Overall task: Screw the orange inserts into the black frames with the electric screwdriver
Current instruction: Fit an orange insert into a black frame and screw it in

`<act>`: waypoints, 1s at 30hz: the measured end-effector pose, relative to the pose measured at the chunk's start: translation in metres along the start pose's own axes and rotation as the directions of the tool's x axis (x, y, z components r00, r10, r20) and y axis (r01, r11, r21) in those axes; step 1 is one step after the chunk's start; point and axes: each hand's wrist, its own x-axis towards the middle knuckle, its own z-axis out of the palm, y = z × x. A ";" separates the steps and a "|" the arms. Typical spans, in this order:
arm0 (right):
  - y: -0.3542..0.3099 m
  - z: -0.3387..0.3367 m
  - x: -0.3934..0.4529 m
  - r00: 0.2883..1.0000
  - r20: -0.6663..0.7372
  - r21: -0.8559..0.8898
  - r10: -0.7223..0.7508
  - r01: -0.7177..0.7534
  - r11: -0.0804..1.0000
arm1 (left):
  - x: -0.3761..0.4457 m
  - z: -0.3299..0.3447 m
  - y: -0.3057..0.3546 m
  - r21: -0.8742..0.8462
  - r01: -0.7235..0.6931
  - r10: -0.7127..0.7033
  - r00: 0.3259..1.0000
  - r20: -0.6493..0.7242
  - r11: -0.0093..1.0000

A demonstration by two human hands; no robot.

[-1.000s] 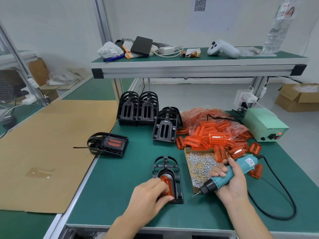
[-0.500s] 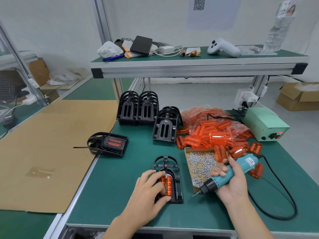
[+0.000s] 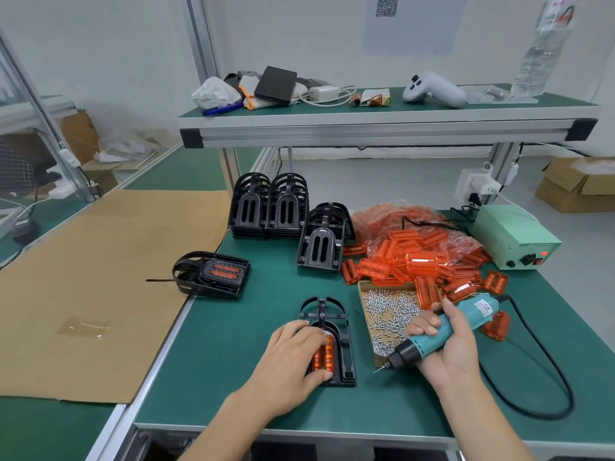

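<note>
At the far left a sheet of brown cardboard covered the neighbouring bench, and at its edge lay a finished black frame with its orange piece already seated. Two stacks of empty frames stood behind on the green mat. Nearer the front edge, the left hand lay flat over a black frame, fingers spread and pressing on the orange insert seated in it, the thumb at the frame's near end. Just right of that frame sat a cardboard tray of screws, with loose orange inserts heaped behind it. The right hand was wrapped round the teal electric screwdriver, bit pointing down-left, above the mat and apart from the frame.
</note>
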 end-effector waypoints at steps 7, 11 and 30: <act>0.001 -0.001 0.001 1.000 0.003 0.007 0.003 -0.003 1.000 | 0.008 -0.007 -0.002 0.070 -0.037 0.034 0.999 0.041 0.997; 0.000 -0.003 0.004 1.000 0.016 0.000 -0.002 0.002 1.000 | 0.012 -0.009 -0.004 0.061 -0.037 0.033 0.998 0.062 0.997; 0.001 -0.006 0.008 0.999 0.038 0.002 0.010 -0.010 1.000 | 0.012 -0.015 0.009 0.107 0.194 -0.177 0.972 -0.155 0.975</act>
